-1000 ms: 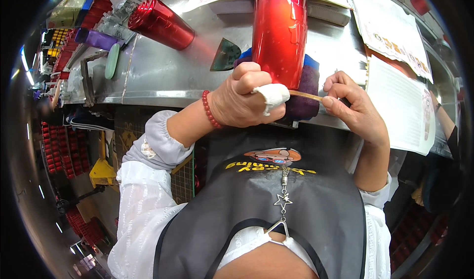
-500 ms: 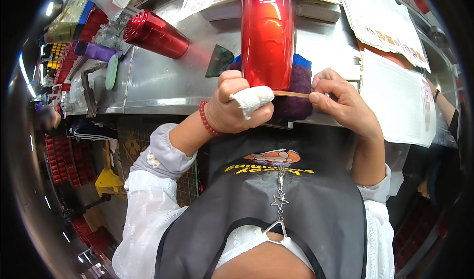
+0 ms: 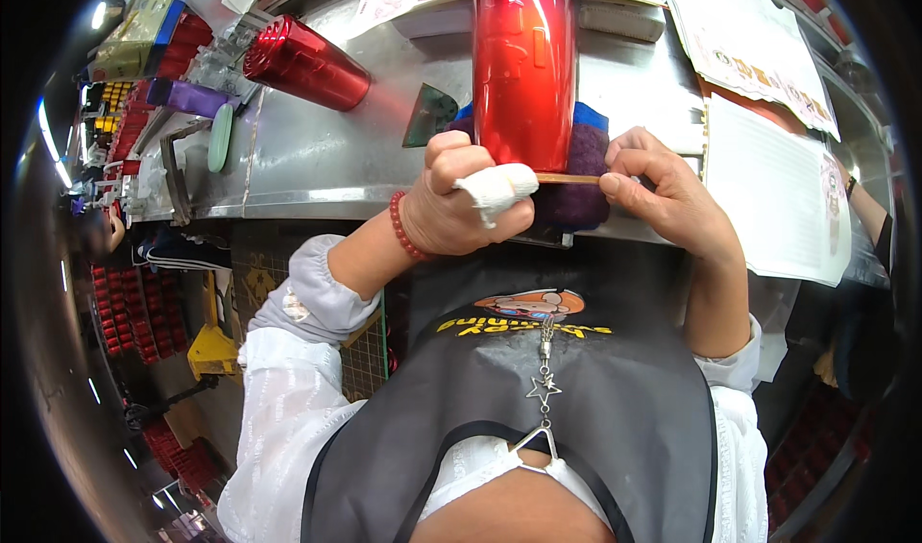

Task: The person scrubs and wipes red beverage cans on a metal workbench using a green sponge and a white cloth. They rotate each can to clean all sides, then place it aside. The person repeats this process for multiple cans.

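A shiny red metal cylinder [image 3: 523, 72] with raised marks and a dark far end lies lengthwise on a purple cloth pad [image 3: 588, 164] with blue edging. Across its near end runs a thin wooden strip [image 3: 567, 178]. My left hand [image 3: 468, 193] is closed around the strip's left part, against the cylinder's lower left; a white wrapping covers one finger, and the grip is partly hidden. At the strip's right end, my right hand [image 3: 663, 190] pinches it between thumb and fingers.
A second red cylinder [image 3: 307, 63] lies on the metal bench [image 3: 317, 159] to the left. Nearby are a dark green plate [image 3: 429, 116], a pale green oval piece [image 3: 220, 138] and a purple object [image 3: 187, 98]. Paper sheets [image 3: 773, 188] cover the right side. Another person's arm [image 3: 869, 207] shows far right.
The red cylinder has turned a little, so its raised marks show differently. The strip's right end has shifted slightly upward. Both hands keep nearly the same places.
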